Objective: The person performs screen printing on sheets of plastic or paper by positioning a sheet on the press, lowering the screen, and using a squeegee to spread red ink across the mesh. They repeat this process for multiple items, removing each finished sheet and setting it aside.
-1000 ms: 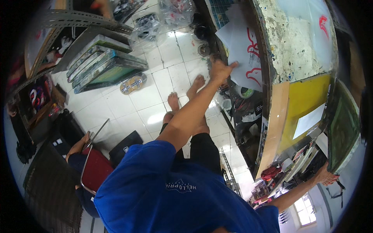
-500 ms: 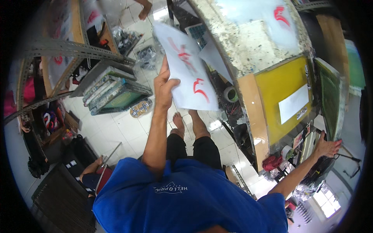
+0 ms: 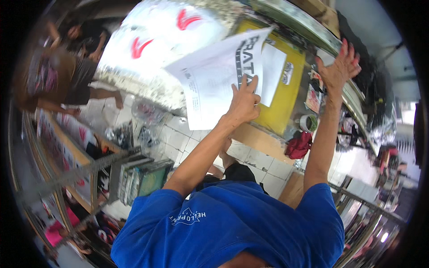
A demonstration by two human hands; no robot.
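Observation:
My left hand (image 3: pixel 245 103) has its fingers and thumb closed on the edge of a white paper sheet (image 3: pixel 208 85) with black print. The sheet is held over the work table and covers part of a yellow printing screen (image 3: pixel 286 107). A smaller white paper (image 3: pixel 273 67) lies on the yellow surface, partly behind the sheet. My right hand (image 3: pixel 337 73) is raised with its fingers spread, beside the long tilted screen frame (image 3: pixel 297 20) at the far right. Whether its palm touches the frame cannot be told.
A paint-stained table top (image 3: pixel 154 89) carries a glossy sheet with red marks (image 3: pixel 161 27). A roll of tape (image 3: pixel 308 123) and a red cloth (image 3: pixel 298 145) sit at the table's right end. Framed screens (image 3: pixel 149 178) lean by a metal rack (image 3: pixel 89 167). Another person (image 3: pixel 73 80) is at far left.
I have turned toward the table. My left hand has brought the sheet over the yellow screen, and black print faces up instead of red. My right hand's fingers have spread beside the frame.

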